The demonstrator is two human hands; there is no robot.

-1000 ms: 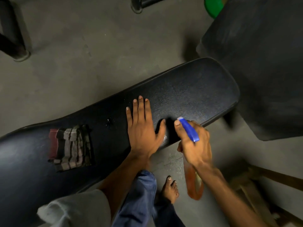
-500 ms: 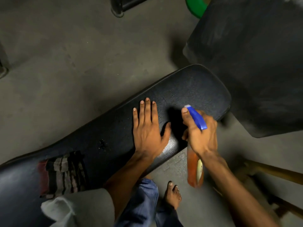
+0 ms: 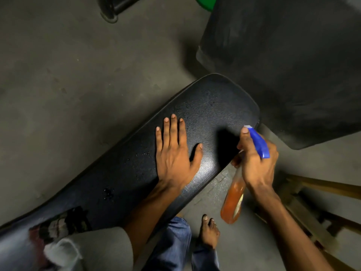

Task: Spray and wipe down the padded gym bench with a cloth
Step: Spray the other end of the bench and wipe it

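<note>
A black padded bench (image 3: 211, 106) runs diagonally from lower left to centre right, with small wet droplets on its surface. My left hand (image 3: 175, 153) lies flat on the pad, fingers spread. My right hand (image 3: 256, 159) grips a spray bottle (image 3: 234, 194) of orange liquid with a blue trigger head, held at the bench's near edge with the nozzle aimed at the pad. A striped folded cloth (image 3: 62, 223) lies on the bench at the lower left, partly hidden by my sleeve.
A second large dark pad (image 3: 289, 61) stands just beyond the bench's end at upper right. A wooden frame (image 3: 312, 204) sits at lower right. My bare foot (image 3: 209, 231) is on the concrete floor. A black metal foot (image 3: 115, 8) and a green object (image 3: 205, 2) lie at the top.
The view has shifted, so the bench end now sits further right and lower. My right hand with the bottle has moved toward the bench's end. My left hand stays flat on the pad.
</note>
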